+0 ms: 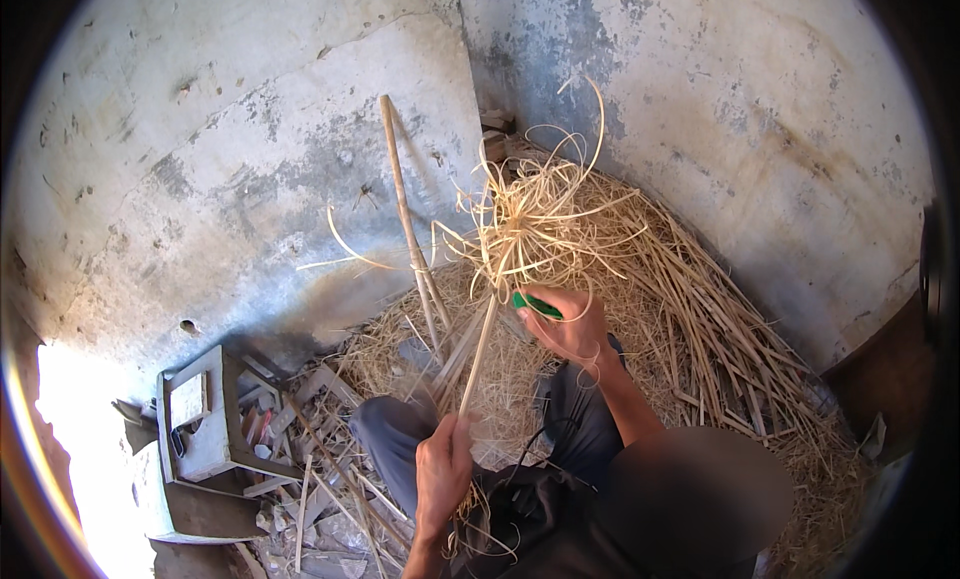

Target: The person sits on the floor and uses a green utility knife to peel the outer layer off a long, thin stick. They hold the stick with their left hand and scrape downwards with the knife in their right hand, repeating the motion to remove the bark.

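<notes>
My left hand [445, 469] is wrapped round the lower part of a pale wooden stick [481, 354], which slants up and away from me between my knees. At its far end a big tuft of thin curled shavings [520, 224] spreads out in loops. My right hand [572, 327] is closed round a green-handled tool [537, 306] beside the stick, just below the tuft. The tool's working end is hidden, so its kind cannot be made out. A loose curl of shaving hangs over my right hand and wrist.
A long pole [403, 194] leans against the peeling wall [250, 169]. Piled long thin sticks [715, 329] lie along the right wall over heaped straw-like shavings. At the lower left a box-like wooden frame [215, 419] stands beside scattered scraps [325, 519].
</notes>
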`<state>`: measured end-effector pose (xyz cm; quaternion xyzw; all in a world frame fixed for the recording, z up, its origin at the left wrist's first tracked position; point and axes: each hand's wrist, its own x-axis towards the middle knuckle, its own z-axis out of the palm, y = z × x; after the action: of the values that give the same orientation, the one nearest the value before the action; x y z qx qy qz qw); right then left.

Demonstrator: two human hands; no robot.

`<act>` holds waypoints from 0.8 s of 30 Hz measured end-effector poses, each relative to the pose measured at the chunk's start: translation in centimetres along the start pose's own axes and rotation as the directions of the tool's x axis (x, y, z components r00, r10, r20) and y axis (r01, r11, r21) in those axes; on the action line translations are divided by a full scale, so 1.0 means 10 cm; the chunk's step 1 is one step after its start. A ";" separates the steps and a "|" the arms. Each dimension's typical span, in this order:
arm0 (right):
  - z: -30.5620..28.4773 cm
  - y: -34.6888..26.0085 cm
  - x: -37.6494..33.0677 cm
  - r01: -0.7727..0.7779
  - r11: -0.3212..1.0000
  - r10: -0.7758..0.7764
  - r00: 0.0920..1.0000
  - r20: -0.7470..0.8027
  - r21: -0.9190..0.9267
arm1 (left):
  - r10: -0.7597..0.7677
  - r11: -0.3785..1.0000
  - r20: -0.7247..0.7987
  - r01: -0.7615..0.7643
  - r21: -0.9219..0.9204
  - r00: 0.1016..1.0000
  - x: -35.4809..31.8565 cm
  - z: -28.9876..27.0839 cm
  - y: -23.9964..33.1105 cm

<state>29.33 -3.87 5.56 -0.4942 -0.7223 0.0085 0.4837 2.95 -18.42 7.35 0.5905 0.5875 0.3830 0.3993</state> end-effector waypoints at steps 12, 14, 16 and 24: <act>0.17 0.40 0.02 -0.292 0.900 0.286 0.956 0.068 0.322 | -0.058 0.982 0.139 0.082 -0.170 0.989 -0.06 -0.04 -0.30; 0.31 0.36 -0.16 -0.363 0.770 0.366 0.925 0.102 0.525 | -0.031 0.973 0.142 0.062 -0.224 0.989 -0.04 -0.05 -0.27; 0.42 0.19 -0.38 -0.389 0.660 0.380 0.911 0.161 0.643 | -0.016 0.973 0.112 0.041 -0.225 0.994 0.00 -0.07 -0.10; 0.25 -0.42 -0.71 -0.181 0.858 0.104 0.978 0.183 0.481 | 0.013 0.968 0.044 -0.002 -0.250 0.999 0.18 -0.02 -0.03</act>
<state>24.85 -9.95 1.42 -0.4040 -0.6918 0.2661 0.5361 2.64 -16.65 7.15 0.5463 0.5231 0.4421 0.4821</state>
